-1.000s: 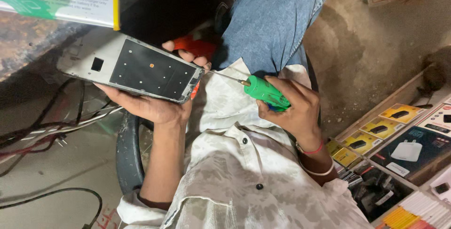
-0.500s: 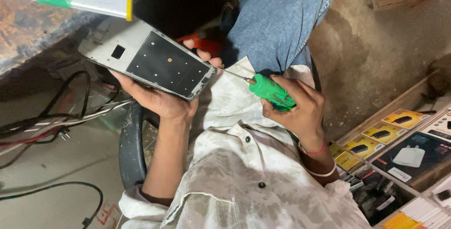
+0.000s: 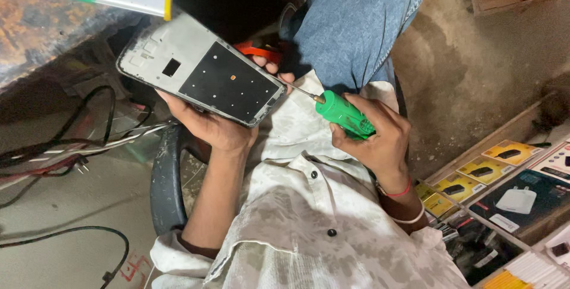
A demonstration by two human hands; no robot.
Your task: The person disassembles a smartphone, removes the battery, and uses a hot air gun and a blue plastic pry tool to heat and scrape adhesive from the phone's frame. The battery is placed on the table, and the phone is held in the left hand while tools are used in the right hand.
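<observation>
Resting thin and light on the left hand [image 3: 208,126], the fragile phone frame [image 3: 205,75] is gripped by its edges, while the right hand [image 3: 371,137] is closed around a green screwdriver [image 3: 341,114].

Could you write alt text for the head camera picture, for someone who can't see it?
A person's left hand holds an opened phone frame while the right hand points a green screwdriver at its edge. Blue jeans and a pale shirt fill the middle, cables lie left, boxed chargers right.

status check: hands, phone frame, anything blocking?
Left hand grips phone frame from beneath, tilted. Right hand holds green screwdriver, tip at frame's lower edge. Nothing between tool and frame.
</observation>
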